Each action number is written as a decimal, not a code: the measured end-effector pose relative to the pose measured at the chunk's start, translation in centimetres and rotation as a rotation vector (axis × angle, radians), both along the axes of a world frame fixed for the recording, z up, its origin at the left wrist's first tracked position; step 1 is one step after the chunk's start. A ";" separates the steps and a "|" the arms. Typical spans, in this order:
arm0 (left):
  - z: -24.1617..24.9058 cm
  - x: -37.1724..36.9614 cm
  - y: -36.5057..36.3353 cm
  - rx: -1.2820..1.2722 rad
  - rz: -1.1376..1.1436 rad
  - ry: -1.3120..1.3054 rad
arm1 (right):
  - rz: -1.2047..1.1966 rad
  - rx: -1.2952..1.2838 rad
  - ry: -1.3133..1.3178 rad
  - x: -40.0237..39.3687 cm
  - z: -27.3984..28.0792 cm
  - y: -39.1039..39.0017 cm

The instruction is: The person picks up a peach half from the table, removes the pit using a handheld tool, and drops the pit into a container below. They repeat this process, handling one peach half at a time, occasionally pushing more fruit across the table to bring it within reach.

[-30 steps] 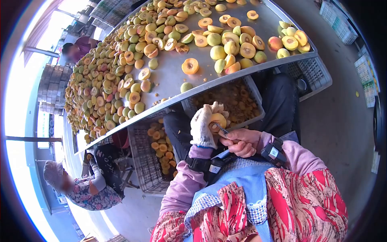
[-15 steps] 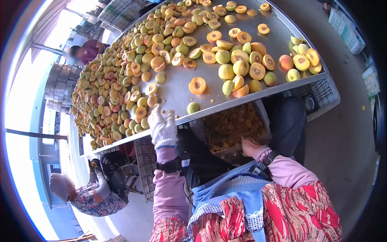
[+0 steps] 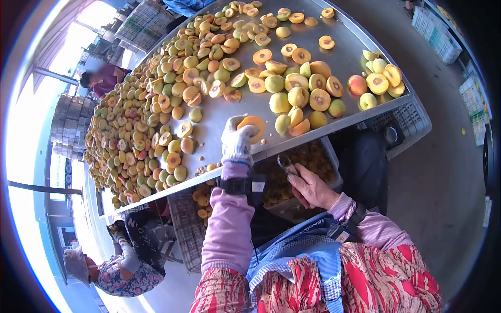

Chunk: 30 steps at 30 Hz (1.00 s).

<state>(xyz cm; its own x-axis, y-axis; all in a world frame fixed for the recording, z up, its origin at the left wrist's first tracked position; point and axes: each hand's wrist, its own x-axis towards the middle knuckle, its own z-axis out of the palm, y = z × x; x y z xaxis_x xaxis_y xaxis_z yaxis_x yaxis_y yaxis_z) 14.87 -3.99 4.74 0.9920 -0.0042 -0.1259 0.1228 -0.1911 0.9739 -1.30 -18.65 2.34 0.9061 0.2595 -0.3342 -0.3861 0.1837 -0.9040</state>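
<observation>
My left hand [image 3: 238, 141], in a white glove, is closed around a halved yellow peach [image 3: 254, 127] just above the metal table near its front edge. The peach's cut face is partly hidden by my fingers. Bare and lower to the right, my right hand [image 3: 313, 188] grips a small metal pitting spoon [image 3: 285, 165] with a rounded, loop-like head pointing up and left. Beneath that spoon stands a crate [image 3: 332, 156] holding brownish pits and scraps.
Many peach halves [image 3: 141, 125] are heaped across the left of the metal table [image 3: 209, 130]; a smaller group [image 3: 300, 96] lies right of my left hand. Below the table edge, another crate [image 3: 187, 224] contains peach halves. One person [image 3: 125, 271] sits at left, another [image 3: 107, 81] beyond the table.
My left hand has moved right and picked up the peach half that lay alone on the table. My right hand has risen from the pit crate, bringing the pitting spoon into view.
</observation>
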 end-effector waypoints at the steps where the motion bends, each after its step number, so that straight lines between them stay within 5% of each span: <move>1: -0.9 -1.3 0.9 -0.244 0.027 0.013 | -0.017 0.051 -0.076 -0.1 0.9 0.2; 3: -0.3 -5.3 0.7 -0.797 0.029 0.126 | 0.025 0.081 -0.076 -0.2 1.9 0.7; 5: 1.2 -8.8 0.4 -0.937 0.036 0.216 | -0.023 -0.246 -0.545 -0.8 2.0 1.8; 6: 1.1 -10.0 0.8 -0.986 0.036 0.274 | -0.051 -0.258 -0.542 -1.3 2.5 2.3; 16: -1.8 -13.6 1.5 -0.650 0.296 0.055 | 0.041 -0.538 -0.494 -2.6 1.7 3.8; 28: -2.2 -13.7 2.0 -0.467 0.239 -0.155 | 0.061 -0.356 -0.540 -2.0 1.3 4.0; 30: -1.4 -13.8 1.4 -0.453 0.244 -0.180 | 0.213 -0.227 -0.290 -1.7 2.8 3.3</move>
